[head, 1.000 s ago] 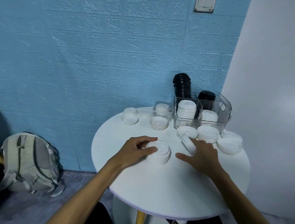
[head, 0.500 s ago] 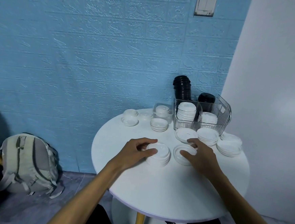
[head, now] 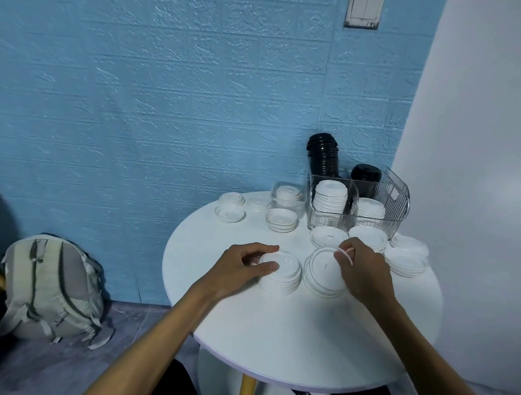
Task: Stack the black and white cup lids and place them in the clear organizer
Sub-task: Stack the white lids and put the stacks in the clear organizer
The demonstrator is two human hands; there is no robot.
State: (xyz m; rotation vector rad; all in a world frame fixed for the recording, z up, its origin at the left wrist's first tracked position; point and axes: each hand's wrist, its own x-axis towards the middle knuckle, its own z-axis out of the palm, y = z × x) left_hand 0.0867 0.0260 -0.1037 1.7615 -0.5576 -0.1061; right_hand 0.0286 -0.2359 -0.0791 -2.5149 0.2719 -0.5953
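Observation:
On the round white table [head: 273, 338], my left hand [head: 241, 266] grips a short stack of white lids [head: 282, 274] by its left side, thumb on top. Just right of that stack, a single white lid [head: 320, 272] lies flat, hollow side up. My right hand [head: 364, 269] pinches its far right rim. The clear organizer [head: 399, 205] stands at the table's back right. It holds two stacks of white lids [head: 331, 196] in front and black lids [head: 323, 155] behind.
Several low piles of white lids [head: 407, 262] lie in front of and beside the organizer. More lids [head: 281, 220] and a small clear box [head: 289, 196] sit at the back left. A grey backpack [head: 53, 284] leans on the blue wall, on the floor to the left.
My right hand has drawn the single lid from its tilted pose by the organizer down flat next to the stack. My left hand has stayed on the stack.

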